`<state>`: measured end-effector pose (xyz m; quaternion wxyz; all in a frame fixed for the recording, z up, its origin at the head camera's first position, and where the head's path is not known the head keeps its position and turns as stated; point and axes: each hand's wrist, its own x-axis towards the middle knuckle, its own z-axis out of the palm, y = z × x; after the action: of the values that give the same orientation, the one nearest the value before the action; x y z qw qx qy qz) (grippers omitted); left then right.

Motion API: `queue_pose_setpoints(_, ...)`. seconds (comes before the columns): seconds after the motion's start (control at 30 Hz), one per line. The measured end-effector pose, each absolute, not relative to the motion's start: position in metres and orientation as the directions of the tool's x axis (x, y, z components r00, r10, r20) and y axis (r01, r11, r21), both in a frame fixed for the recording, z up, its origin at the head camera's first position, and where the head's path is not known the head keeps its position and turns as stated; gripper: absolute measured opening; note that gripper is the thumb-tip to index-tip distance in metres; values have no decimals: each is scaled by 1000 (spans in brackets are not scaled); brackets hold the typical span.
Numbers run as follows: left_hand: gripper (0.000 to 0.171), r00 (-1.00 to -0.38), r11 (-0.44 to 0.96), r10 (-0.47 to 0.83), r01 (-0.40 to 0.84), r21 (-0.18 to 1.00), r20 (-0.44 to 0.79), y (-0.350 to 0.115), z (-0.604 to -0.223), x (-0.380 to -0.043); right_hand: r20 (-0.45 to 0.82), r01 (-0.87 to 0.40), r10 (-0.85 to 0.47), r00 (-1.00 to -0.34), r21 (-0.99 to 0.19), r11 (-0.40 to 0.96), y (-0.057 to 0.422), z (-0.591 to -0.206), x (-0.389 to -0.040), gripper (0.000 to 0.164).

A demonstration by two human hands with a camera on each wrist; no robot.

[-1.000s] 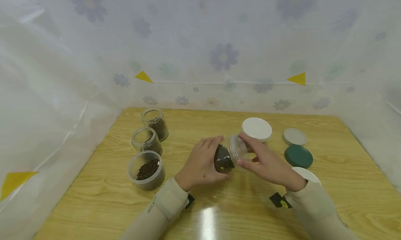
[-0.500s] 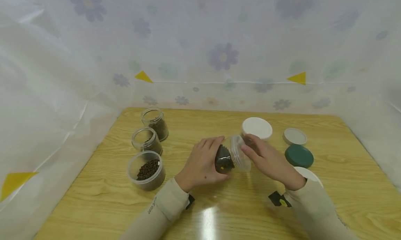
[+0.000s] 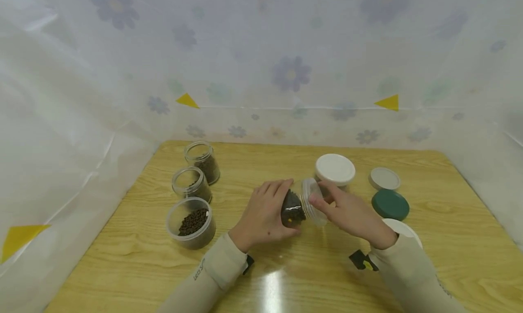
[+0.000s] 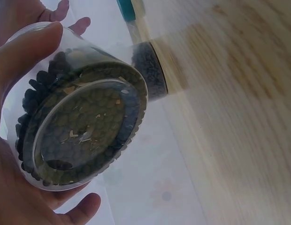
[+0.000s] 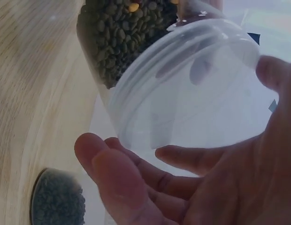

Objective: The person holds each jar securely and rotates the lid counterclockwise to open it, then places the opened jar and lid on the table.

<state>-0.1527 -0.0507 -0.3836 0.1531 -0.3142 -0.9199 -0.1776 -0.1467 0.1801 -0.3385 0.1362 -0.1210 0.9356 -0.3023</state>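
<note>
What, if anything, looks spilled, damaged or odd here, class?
No spill or damage stands out. Slightly odd: pale flecks among the dark beans, seen through the base of the tilted jar in the left hand; their colour contrasts, but they're too small to identify.

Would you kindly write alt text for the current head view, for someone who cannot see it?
A person's left hand grips a tilted clear jar of dark beans at a wooden table, while the right hand holds its translucent lid. Three open containers stand on the left; a white-topped container and lids sit on the right.
</note>
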Motion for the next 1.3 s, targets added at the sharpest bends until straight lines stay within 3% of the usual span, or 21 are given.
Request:
queue_pose_setpoints(0.27,110,-742,723,526,648,242,415,-54,-384,-153,-17,-354,-507,-862,-695,626,187,-345,-145,82)
queue_pose_setpoints(0.77,109,-770,730,504,622,284,392,-55,-377,-156,86,-451,-535,-840,-660,601,191,-345,-149,83)
queue_pose_setpoints(1.1,110,-756,728,502,631,266,420,-55,-375,-158,145,-465,-507,-849,-662,588,189,-345,-149,75)
queue_pose_setpoints(1.3,109,-756,736,504,629,250,416,-54,-373,-160,64,-358,-424,-904,-656,664,186,-337,-149,67)
